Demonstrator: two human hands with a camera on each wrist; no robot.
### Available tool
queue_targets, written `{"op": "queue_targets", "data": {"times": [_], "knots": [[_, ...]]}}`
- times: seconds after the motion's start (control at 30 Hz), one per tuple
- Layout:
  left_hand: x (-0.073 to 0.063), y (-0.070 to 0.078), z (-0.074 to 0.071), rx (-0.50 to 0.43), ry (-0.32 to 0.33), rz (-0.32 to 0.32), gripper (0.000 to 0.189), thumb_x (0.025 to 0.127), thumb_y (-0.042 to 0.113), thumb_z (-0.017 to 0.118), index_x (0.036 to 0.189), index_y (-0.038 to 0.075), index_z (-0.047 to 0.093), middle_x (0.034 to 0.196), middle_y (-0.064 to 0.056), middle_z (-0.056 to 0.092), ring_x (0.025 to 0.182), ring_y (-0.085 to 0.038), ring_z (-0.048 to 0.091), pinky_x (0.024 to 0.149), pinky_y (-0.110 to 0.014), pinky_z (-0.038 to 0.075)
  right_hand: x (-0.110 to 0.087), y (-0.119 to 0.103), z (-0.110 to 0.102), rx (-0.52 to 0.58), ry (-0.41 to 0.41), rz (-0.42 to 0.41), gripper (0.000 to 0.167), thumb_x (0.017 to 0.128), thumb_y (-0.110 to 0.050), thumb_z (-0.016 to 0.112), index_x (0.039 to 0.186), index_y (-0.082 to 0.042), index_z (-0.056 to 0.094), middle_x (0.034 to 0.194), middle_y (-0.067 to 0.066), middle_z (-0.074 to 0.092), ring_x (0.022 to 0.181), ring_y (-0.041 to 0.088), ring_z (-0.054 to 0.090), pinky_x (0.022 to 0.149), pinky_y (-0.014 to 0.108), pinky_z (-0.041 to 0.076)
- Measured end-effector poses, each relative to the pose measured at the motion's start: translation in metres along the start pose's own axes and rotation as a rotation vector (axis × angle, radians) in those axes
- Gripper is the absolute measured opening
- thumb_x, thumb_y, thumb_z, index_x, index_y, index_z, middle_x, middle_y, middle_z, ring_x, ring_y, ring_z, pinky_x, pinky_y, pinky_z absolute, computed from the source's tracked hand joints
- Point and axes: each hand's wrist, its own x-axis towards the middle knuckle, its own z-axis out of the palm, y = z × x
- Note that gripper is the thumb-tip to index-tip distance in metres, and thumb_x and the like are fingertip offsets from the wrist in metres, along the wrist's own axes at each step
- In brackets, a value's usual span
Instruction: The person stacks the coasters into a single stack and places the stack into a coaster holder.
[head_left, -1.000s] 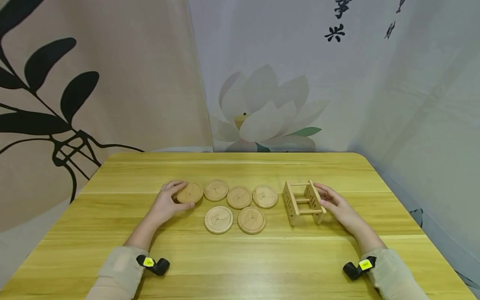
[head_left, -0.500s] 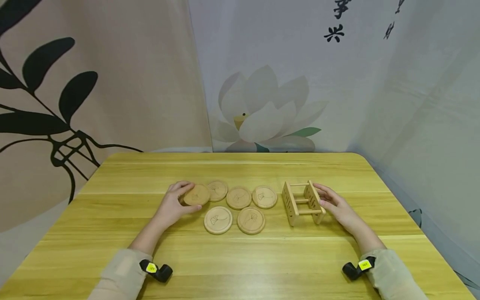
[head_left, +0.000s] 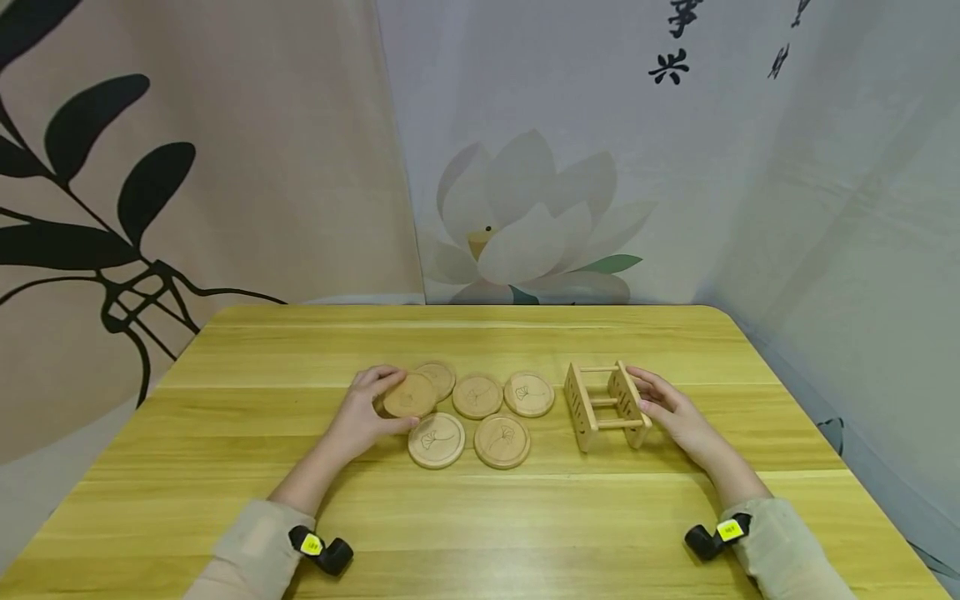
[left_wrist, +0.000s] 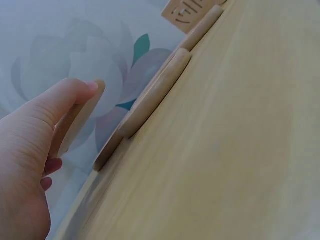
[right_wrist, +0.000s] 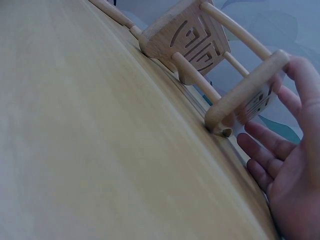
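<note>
Several round wooden coasters with a leaf engraving lie mid-table. My left hand (head_left: 382, 402) pinches one coaster (head_left: 411, 395) by its edge, tilted and overlapping the back-left coaster (head_left: 439, 375). Others lie at the back (head_left: 477, 395) (head_left: 529, 393) and at the front (head_left: 437, 440) (head_left: 502, 440). In the left wrist view my thumb (left_wrist: 75, 90) presses the held coaster (left_wrist: 67, 127). A small wooden rack (head_left: 606, 404) of two slotted end panels joined by dowels stands to the right. My right hand (head_left: 651, 396) touches its right panel with straight fingers (right_wrist: 265, 145).
The yellow wooden table (head_left: 480, 517) ends at a printed fabric backdrop (head_left: 525, 167) behind and a grey cloth (head_left: 847, 250) on the right. A small black camera sits on each wrist (head_left: 322, 550) (head_left: 708, 537).
My left hand has carried its coaster to the right, from the far left of the row to over the neighbouring coaster. The right hand and rack have stayed put.
</note>
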Motion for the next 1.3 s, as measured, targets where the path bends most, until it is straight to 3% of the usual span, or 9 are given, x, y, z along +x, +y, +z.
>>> {"op": "queue_targets", "data": {"times": [0.8,1.3], "knots": [[-0.002,0.019,0.023,0.021,-0.025,0.081,0.080,0.067,0.034,0.089,0.133,0.002,0.056,0.134,-0.008,0.050,0.127,-0.030,0.035,0.101,-0.058,0.030,0.001,-0.001,0.001,0.006,-0.007,0.006,0.051,0.102,-0.011,0.046,0.150,-0.004,0.030,0.138,0.029,0.041,0.111,0.004,0.051,0.089,0.019,0.041],[-0.004,0.034,0.043,-0.019,-0.084,0.109,0.080,0.065,0.035,0.089,0.133,0.006,0.058,0.135,-0.006,0.051,0.128,-0.027,0.033,0.103,-0.059,0.026,0.000,-0.001,0.000,-0.009,-0.007,0.002,0.051,0.102,-0.010,0.046,0.149,-0.004,0.030,0.137,0.030,0.042,0.111,0.004,0.051,0.090,0.018,0.041]]}}
